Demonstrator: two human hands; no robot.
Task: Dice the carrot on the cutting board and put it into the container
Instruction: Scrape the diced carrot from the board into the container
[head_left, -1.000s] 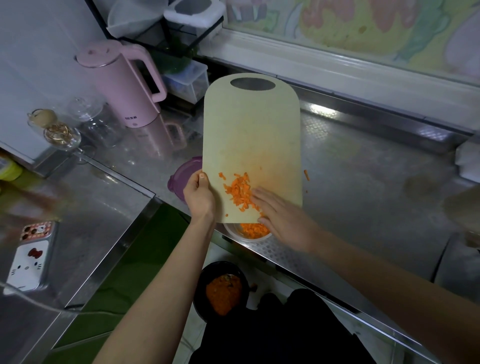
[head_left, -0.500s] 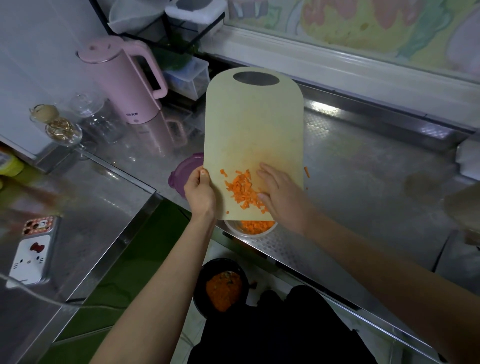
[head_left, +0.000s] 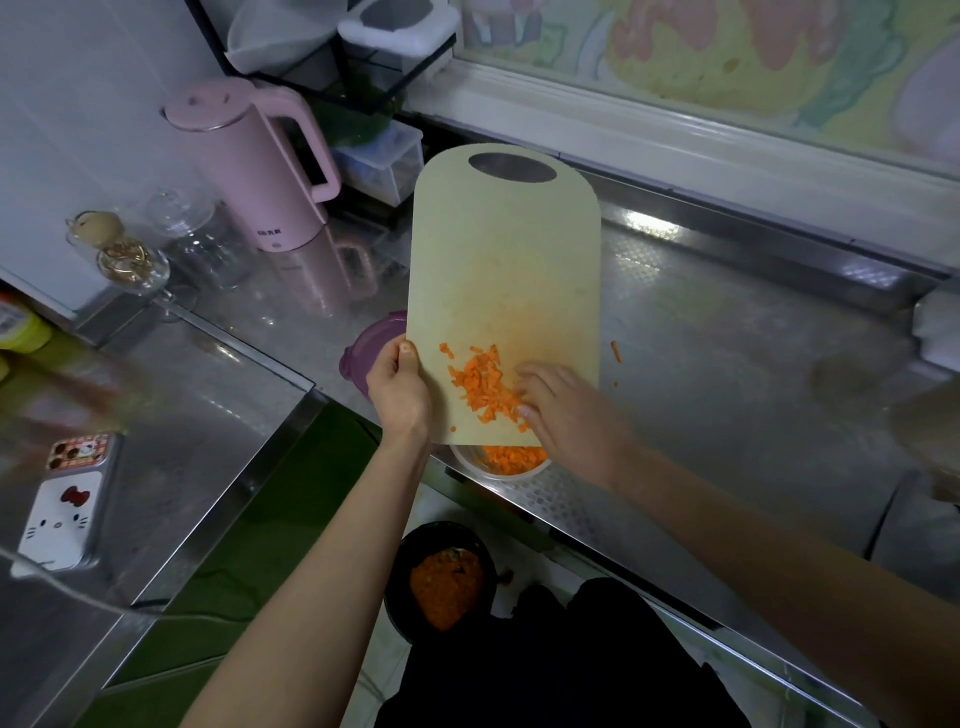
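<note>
2 hands on the board right now. Your left hand (head_left: 400, 387) is clamped on the left edge of the cutting board (head_left: 498, 270) near its close corner, thumb pressed on the top face, the other fingers hidden underneath. Your right hand (head_left: 566, 410) isn't gripping anything: its fingers lie loose and fairly straight on the board's right side, tips touching the diced carrot (head_left: 485, 387).

That pile sits just right of your left thumb, between your 2 hands, close to the board's near edge. A few loose bits lie above it, nearer your thumb tip.

Right below the grip, the board's near edge covers part of the clear container (head_left: 461, 461), which pokes out underneath with orange dice already in it. I can't tell if board and rim touch.

Just left of your gripping hand, partly behind the board, there's a purple lid (head_left: 363, 348). 1 stray carrot piece (head_left: 616, 352) lies on the steel counter (head_left: 727, 374) just beyond your right hand, off the board's right edge. Below your forearms, down on the floor, a black bowl (head_left: 402, 561) holds orange scraps.
</note>
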